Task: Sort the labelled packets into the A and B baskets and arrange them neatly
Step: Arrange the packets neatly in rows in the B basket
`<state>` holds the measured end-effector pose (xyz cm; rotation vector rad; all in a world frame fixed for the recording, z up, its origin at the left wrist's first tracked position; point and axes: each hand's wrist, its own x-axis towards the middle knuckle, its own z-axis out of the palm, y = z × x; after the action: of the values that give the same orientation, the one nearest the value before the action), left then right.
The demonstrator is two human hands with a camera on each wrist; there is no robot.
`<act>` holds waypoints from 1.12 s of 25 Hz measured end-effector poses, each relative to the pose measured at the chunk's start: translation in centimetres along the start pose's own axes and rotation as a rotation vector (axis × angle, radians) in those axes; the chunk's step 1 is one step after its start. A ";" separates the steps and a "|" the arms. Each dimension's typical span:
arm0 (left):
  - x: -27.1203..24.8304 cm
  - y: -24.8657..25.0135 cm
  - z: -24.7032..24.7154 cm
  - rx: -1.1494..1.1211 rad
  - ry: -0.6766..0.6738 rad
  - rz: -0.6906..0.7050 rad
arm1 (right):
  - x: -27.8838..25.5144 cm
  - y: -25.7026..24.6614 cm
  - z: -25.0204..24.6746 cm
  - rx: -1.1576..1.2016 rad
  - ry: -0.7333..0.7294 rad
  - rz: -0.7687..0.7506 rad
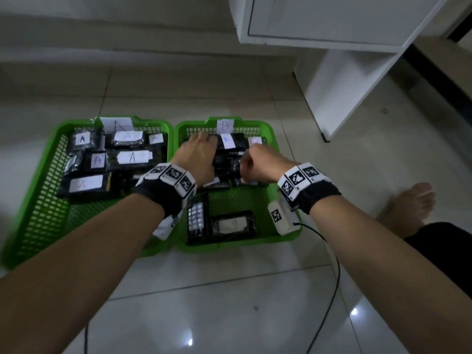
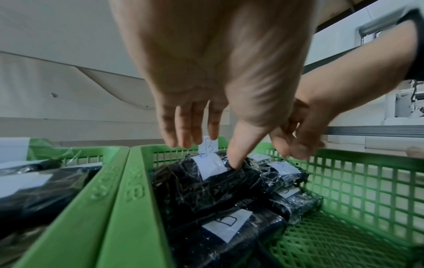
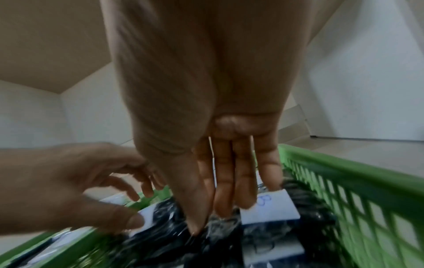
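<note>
Two green baskets stand side by side on the floor. Basket A [image 1: 38, 180] on the left holds several black wrapped packets with white A labels [image 1: 131, 158]. Basket B [image 1: 229, 247] on the right holds B packets at its back [image 1: 229, 141] and two at its front [image 1: 232, 226]. Both hands are inside basket B over the back pile. My left hand [image 1: 198, 154] has straight fingers, and its thumb presses the top B packet [image 2: 206, 179]. My right hand [image 1: 258, 162] points straight fingers [image 3: 229, 181] down onto the packets beside a B label [image 3: 268, 208]. Neither hand grips anything.
Paper cards marked A [image 1: 116, 123] and B [image 1: 225, 125] stick up from the back rims. A white cabinet [image 1: 332, 72] stands behind on the right. A bare foot [image 1: 408, 203] rests right of basket B. A black cable [image 1: 332, 264] trails over the tiled floor.
</note>
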<state>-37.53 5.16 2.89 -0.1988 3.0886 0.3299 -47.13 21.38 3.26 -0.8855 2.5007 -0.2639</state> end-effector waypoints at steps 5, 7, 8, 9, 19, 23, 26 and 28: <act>-3.0 1.4 -0.3 0.002 -0.459 0.140 | -3.6 -1.1 3.9 -0.254 -0.403 -0.114; -3.9 1.6 0.4 0.102 -0.521 0.129 | -4.0 -1.2 4.6 -0.269 -0.405 -0.097; -4.3 1.8 0.5 0.142 -0.524 0.134 | -4.2 -1.1 4.7 -0.256 -0.402 -0.094; -4.8 2.1 0.7 0.168 -0.529 0.140 | -4.3 -1.0 4.5 -0.237 -0.410 -0.091; -5.0 0.8 -0.9 0.113 -0.440 0.139 | -5.2 3.0 -2.5 0.628 -0.060 0.038; -4.1 -1.2 -3.7 -0.154 -0.420 0.057 | -5.0 4.6 -2.2 1.034 0.047 0.074; -3.8 -3.0 -5.1 -0.348 -0.317 -0.022 | -5.0 5.4 -1.7 1.247 -0.006 0.070; -3.6 -3.6 -5.3 -0.465 -0.256 -0.068 | -4.8 5.4 -1.3 1.326 -0.024 0.058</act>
<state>-33.56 0.98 7.52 -0.2464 2.7002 0.9819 -47.48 28.65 4.41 -0.2171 1.6846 -1.5875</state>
